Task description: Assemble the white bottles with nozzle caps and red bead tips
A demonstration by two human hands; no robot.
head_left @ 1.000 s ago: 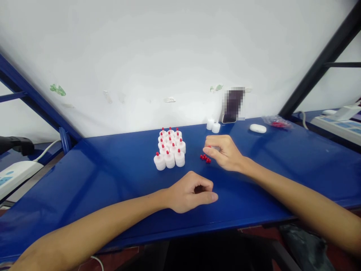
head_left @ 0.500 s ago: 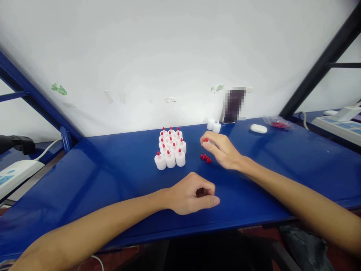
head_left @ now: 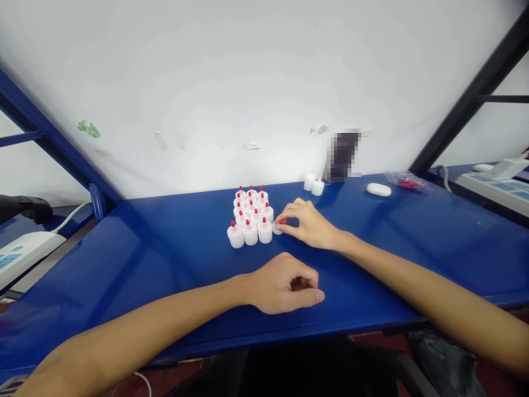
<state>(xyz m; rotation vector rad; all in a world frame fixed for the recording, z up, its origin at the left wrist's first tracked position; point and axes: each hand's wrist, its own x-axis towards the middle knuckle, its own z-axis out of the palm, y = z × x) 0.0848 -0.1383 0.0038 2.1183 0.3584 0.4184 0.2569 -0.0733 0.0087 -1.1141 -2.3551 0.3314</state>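
Between thumb and fingertips, my right hand (head_left: 309,225) pinches a small white bottle with a red cap (head_left: 278,228), partly covered by the fingers. It is at the right side of a close group of upright white bottles (head_left: 250,234), each with a red tip. My left hand (head_left: 285,284) rests nearer the front edge, its fingers curled in a loose fist with nothing visible in it. The little red caps seen earlier on the table are hidden behind my right hand.
Two white bottles (head_left: 317,188) stand near the wall, beside a blurred-out phone-like panel (head_left: 344,157). To their right are a white oval case (head_left: 379,189) and a clear bag with red pieces (head_left: 409,182). Power strips (head_left: 31,251) flank the blue table (head_left: 165,248).
My right hand has moved left and slightly down to the group of bottles, and the white body under the red cap now shows. My left hand has stayed nearly still.
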